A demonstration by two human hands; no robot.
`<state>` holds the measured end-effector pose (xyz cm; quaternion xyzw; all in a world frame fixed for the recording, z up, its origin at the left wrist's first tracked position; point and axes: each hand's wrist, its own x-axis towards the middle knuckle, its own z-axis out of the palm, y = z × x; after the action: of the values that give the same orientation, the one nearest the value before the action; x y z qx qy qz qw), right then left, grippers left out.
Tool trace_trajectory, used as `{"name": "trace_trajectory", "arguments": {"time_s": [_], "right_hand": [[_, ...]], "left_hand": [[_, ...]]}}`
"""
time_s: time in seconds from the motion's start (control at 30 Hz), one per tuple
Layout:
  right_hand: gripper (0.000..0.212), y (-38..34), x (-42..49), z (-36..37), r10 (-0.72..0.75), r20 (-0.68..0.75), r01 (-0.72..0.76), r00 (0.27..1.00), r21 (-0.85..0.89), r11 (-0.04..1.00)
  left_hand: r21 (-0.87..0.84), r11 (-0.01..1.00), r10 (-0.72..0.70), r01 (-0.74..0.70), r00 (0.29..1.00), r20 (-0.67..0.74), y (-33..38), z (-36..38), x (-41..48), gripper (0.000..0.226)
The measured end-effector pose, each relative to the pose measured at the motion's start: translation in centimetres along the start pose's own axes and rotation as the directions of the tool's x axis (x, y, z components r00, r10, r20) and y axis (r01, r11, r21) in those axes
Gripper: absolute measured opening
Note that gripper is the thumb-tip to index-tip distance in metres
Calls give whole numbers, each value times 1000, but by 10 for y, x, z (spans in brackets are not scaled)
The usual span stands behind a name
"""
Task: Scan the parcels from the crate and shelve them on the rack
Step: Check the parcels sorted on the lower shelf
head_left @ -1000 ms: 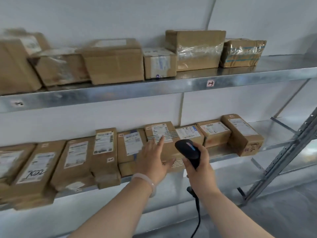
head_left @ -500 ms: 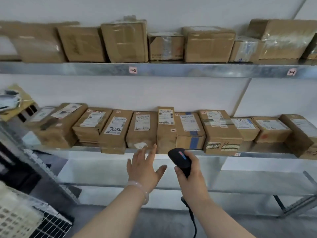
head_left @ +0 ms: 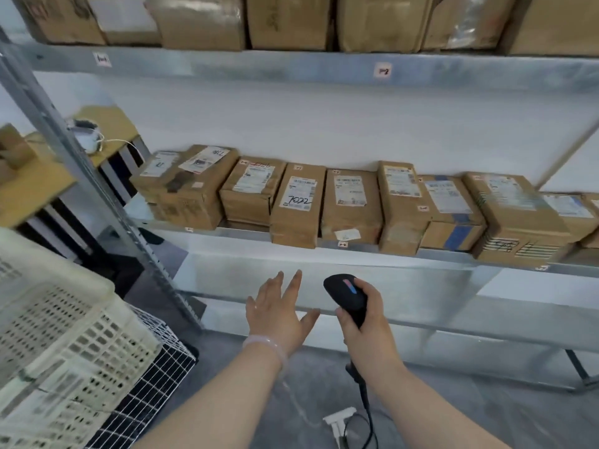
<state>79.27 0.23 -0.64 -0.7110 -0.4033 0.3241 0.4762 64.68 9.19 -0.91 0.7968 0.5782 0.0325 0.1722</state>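
Observation:
Several brown cardboard parcels [head_left: 353, 205] with white labels stand in a row on the middle shelf of the metal rack [head_left: 356, 251]; one reads "7022" [head_left: 299, 202]. More boxes [head_left: 288, 21] fill the top shelf. My left hand [head_left: 278, 311] hovers below the middle shelf, fingers spread, holding nothing. My right hand [head_left: 364, 322] grips a black handheld scanner [head_left: 346, 296] whose cable hangs to the floor. A cream perforated plastic crate [head_left: 58, 335] sits at the lower left, with labelled parcels dimly visible through its wall.
A grey rack upright [head_left: 81, 176] runs diagonally at the left. A wire-mesh basket [head_left: 155, 377] sits beside the crate. A wooden desk [head_left: 29, 186] with a white device stands behind the upright. A white plug [head_left: 338, 421] lies on the grey floor.
The view has swung left and down, so the crate has come into sight. My left hand has drawn back from the parcels to below the shelf. The scanner stays in my right hand.

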Motion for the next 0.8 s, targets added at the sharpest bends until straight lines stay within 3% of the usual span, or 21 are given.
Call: {"name": "trace_trajectory", "arguments": {"time_s": [0.23, 0.47, 0.8], "right_hand": [[49, 6, 60, 109, 185, -84, -184, 979, 30, 983], [48, 61, 115, 168, 340, -127, -341, 932, 18, 940], [47, 185, 219, 229, 308, -158, -313, 938, -12, 950]], "left_hand": [[14, 996, 89, -91, 990, 112, -93, 7, 73, 81], [5, 986, 163, -166, 973, 166, -132, 58, 134, 79], [55, 986, 148, -160, 973, 177, -172, 193, 238, 78]]}}
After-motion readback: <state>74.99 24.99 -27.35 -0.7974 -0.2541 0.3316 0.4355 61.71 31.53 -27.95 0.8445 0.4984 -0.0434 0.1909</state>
